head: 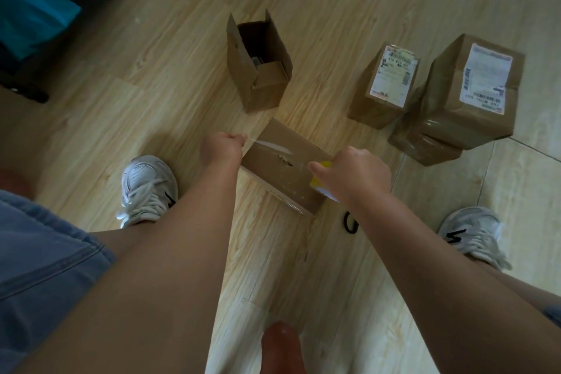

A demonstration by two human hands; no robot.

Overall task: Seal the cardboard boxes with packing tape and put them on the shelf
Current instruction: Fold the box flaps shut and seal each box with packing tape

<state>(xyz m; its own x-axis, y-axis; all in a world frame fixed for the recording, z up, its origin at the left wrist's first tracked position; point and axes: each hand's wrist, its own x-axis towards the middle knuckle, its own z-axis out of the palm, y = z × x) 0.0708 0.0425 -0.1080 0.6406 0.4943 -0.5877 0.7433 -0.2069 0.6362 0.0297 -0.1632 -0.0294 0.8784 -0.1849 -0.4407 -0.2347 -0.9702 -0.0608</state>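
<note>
A closed cardboard box (283, 173) lies on the wooden floor between my feet, with a torn spot on its top. My left hand (223, 146) pinches the free end of a clear tape strip (271, 146) at the box's left edge. The strip stretches over the box top to the yellow tape roll (321, 174), which my right hand (356, 171) grips at the box's right end. An open box (258, 64) with raised flaps stands behind. Taped boxes with shipping labels (387, 85) (467, 91) stand at the right.
A third taped box (422, 146) lies under the big labelled one. A black loop (350, 223) lies on the floor by my right forearm. My shoes (148, 188) (472, 232) flank the box. A teal cloth (30, 15) and dark furniture sit at far left.
</note>
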